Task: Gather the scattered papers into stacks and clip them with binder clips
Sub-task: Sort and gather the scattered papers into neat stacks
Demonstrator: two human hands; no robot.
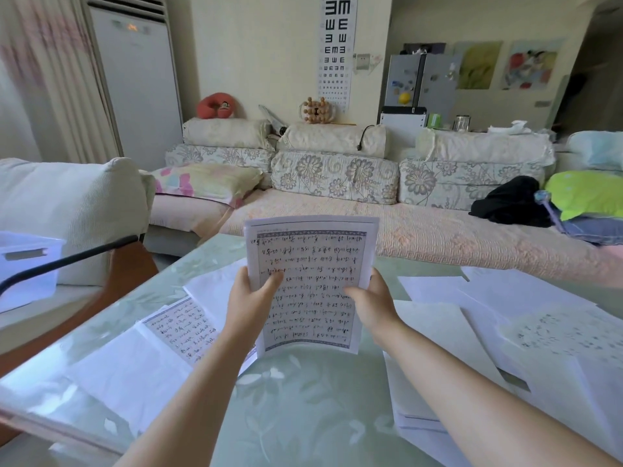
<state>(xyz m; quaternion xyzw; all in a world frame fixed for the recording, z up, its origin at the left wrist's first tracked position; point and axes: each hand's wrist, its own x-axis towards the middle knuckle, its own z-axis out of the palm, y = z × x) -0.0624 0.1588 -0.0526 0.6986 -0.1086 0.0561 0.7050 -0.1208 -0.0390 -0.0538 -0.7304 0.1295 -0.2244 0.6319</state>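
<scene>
head view, wide-angle
looks forward and down over the table (303,399) (close below) to the sofa (404,224) beyond.

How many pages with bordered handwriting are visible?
2. The held page stands between left hand and right hand; the flat page lies on the table, left. Overturned sheets may hide more.

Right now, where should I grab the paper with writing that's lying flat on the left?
Probably its far left edge, from the left, once the left hand frees the held papers. The written sheet lies flat on the table, so fingers must slide under; its near end hides behind the forearm.
</scene>
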